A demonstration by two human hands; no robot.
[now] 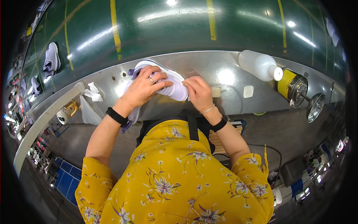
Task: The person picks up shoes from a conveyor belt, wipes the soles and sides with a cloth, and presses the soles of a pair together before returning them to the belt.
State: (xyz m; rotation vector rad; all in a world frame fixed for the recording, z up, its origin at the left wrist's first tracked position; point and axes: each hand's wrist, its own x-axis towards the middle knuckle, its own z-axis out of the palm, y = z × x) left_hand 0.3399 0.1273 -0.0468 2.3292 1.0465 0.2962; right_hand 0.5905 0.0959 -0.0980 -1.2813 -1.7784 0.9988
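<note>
Well, the shoe (177,89) is a pale lilac sneaker with a thick white sole, lilac laces and a darker purple patch at the heel end. Small holes dot the smooth upper near the toe. Its sole edge shows along the side away from the person, and the left hand hides much of the middle.

The toe points to the right and slightly back toward the person; the heel lies at the upper left. So the long axis runs slantwise, roughly along the metal bench (231,102), over the part straight ahead of the person. Whether the shoe rests on the bench or is lifted, I cannot tell.

The left hand (149,84) grips the shoe from above, its fingers bent across the laces. The right hand (197,91) is at the toe, thumb and forefinger drawn together against its edge; I cannot tell whether anything is pinched between them.

A second lilac shoe (135,116) sits partly behind the left forearm. Off to the right are a white bottle (257,66) and a yellow-labelled can (286,84).
</note>
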